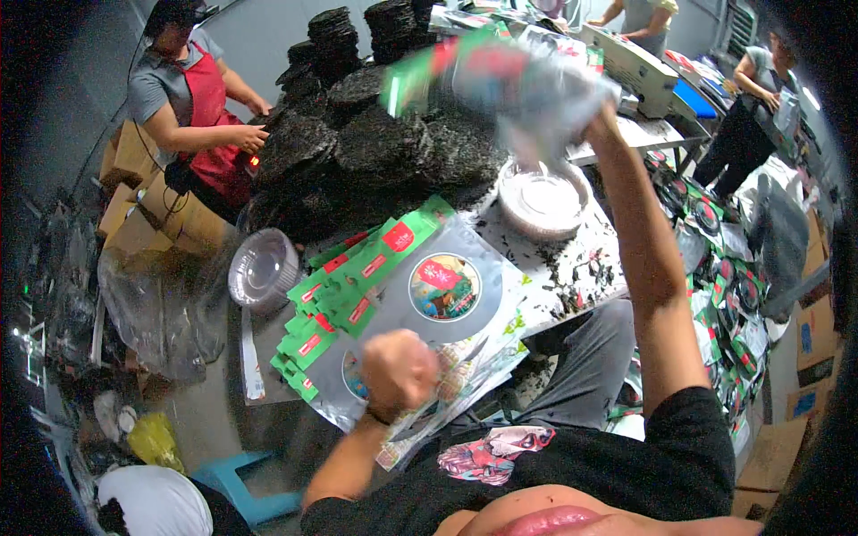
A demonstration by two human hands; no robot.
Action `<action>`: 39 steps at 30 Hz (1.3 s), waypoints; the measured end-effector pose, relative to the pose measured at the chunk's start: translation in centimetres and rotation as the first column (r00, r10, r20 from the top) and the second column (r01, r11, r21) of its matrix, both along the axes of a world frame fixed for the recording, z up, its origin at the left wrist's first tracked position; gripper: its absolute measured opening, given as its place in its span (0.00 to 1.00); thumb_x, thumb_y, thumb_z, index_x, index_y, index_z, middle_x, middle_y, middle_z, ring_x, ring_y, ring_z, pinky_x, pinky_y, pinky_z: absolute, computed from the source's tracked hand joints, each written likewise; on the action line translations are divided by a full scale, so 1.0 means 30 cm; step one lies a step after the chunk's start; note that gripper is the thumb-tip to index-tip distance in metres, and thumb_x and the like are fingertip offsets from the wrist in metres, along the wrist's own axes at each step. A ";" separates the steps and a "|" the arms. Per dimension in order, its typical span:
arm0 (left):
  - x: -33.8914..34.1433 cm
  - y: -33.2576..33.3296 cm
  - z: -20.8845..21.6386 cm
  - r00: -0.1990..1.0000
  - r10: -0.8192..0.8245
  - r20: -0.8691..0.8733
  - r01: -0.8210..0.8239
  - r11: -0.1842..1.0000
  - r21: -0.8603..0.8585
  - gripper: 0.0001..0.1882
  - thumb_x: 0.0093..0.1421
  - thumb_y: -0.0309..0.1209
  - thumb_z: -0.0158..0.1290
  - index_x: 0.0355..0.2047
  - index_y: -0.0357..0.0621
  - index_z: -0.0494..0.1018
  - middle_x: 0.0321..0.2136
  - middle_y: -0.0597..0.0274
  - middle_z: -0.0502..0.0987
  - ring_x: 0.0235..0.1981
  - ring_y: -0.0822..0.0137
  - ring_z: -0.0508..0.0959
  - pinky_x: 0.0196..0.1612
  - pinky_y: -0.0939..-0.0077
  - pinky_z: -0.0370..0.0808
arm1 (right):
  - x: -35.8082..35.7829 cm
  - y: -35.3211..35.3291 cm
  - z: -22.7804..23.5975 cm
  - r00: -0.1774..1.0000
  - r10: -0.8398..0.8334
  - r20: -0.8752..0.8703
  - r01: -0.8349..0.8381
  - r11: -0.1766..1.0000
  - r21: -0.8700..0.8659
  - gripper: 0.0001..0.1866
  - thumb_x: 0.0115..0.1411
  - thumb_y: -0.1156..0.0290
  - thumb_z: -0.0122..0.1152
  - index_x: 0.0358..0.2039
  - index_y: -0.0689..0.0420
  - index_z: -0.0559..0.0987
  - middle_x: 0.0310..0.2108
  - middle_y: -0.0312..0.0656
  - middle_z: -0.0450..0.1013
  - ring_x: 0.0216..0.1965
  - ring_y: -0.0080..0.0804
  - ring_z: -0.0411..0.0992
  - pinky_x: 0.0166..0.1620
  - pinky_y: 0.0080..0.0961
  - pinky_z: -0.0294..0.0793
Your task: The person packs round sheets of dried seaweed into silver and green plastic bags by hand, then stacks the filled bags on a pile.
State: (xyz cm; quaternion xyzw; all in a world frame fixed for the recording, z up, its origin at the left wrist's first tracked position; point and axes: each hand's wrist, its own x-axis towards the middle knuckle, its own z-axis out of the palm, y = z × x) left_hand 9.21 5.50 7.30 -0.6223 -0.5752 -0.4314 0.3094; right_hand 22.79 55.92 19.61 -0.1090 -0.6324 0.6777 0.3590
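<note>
My right hand (pixel 597 123) is raised at the upper right, closed on a green and clear plastic pouch (pixel 483 76) that is smeared by motion. My left hand (pixel 402 371) is curled into a fist above a fanned stack of flat pouches (pixel 366 286) with green tops and round printed labels. Whatever may be inside that fist is hidden. Behind the pouches rise stacks of round, black, dried sheets that look like seaweed (pixel 380 143). Clear round plastic tubs or lids (pixel 543 198) stand on the white table to the right, beneath the raised pouch.
Black crumbs lie over the table (pixel 581 259). A clear plastic container (pixel 264 268) sits at its left edge. Filled pouches (pixel 715 295) pile up on the right. A person in a red apron (pixel 201 116) works at the far left; others stand behind a beige machine (pixel 630 71). A blue stool (pixel 246 487) is lower left.
</note>
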 end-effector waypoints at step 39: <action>-1.279 -0.202 -0.223 0.905 0.424 0.040 -0.241 0.587 -0.772 0.10 0.64 0.35 0.55 0.40 0.43 0.79 0.35 0.45 0.81 0.39 0.40 0.79 0.41 0.50 0.76 | -1.069 -0.446 -0.476 0.844 -0.473 0.253 0.456 0.385 -0.802 0.43 0.40 0.52 0.84 0.49 0.70 0.77 0.50 0.51 0.76 0.42 0.48 0.78 0.48 0.46 0.79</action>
